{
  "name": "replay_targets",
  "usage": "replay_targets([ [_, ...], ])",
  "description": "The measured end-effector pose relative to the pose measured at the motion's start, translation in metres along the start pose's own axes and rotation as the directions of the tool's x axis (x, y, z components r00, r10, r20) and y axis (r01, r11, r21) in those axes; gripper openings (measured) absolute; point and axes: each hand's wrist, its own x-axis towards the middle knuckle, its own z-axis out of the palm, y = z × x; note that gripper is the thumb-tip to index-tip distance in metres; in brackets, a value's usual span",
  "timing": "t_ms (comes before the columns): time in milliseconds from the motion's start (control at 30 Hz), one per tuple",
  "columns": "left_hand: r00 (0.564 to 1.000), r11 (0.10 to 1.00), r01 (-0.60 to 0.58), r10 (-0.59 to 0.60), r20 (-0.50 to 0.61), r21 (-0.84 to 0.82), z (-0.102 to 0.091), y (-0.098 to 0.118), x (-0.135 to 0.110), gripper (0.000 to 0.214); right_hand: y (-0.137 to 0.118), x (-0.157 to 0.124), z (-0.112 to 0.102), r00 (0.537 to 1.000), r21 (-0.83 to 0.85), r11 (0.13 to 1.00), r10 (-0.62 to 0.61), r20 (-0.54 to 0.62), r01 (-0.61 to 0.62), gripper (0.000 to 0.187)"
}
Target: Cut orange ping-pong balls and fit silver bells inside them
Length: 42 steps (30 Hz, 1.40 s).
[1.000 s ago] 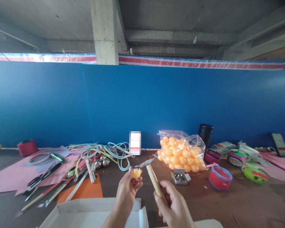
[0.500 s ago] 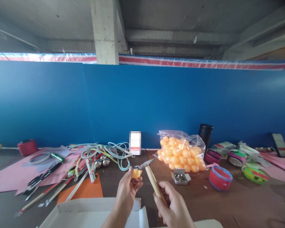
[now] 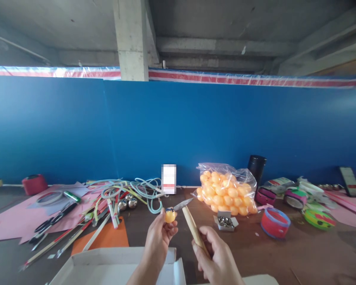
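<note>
My left hand [image 3: 158,240] pinches a small orange ball [image 3: 170,215] with a dark mark on top, held up over the brown table. My right hand [image 3: 217,258] grips the wooden handle of a tool [image 3: 193,228]. The tool's metal blade points left and its tip touches the top of the ball. Both hands hover above an open white cardboard box [image 3: 112,269] at the near edge.
A clear bag of orange balls [image 3: 225,194] stands behind the hands, with a small box of metal bits [image 3: 225,221] before it. Cords, scissors, sticks and pink and orange paper crowd the left; tape rolls, a black cylinder [image 3: 256,168] and a phone lie right.
The blade tip has shifted slightly against the top of the ball; both hands stay in nearly the same place.
</note>
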Motion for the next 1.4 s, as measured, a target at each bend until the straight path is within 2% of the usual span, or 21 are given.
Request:
replay_targets([
  [667,1.0,1.0,0.005,-0.005,0.0,0.0,0.0004,0.0008,-0.0011,0.033,-0.005,-0.0006,-0.0004,0.999,-0.003,0.999,0.039,0.007,-0.039,0.019],
  [933,1.0,1.0,0.001,-0.001,0.006,0.015,-0.0005,0.0008,-0.0022,0.033,-0.0001,0.0006,-0.0026,0.999,0.024,0.999,0.046,-0.013,-0.046,0.027],
  [1100,1.0,1.0,0.006,-0.006,-0.003,0.007,-0.0012,0.0,-0.0011,0.031,0.0028,0.0009,0.0002,0.999,-0.008,0.999,0.044,0.02,-0.043,0.025],
  [1400,1.0,1.0,0.018,-0.018,-0.003,0.002,-0.0013,-0.0007,-0.0009,0.032,-0.0005,0.0008,0.0005,0.998,-0.013,0.998,0.06,0.011,-0.06,0.024],
])
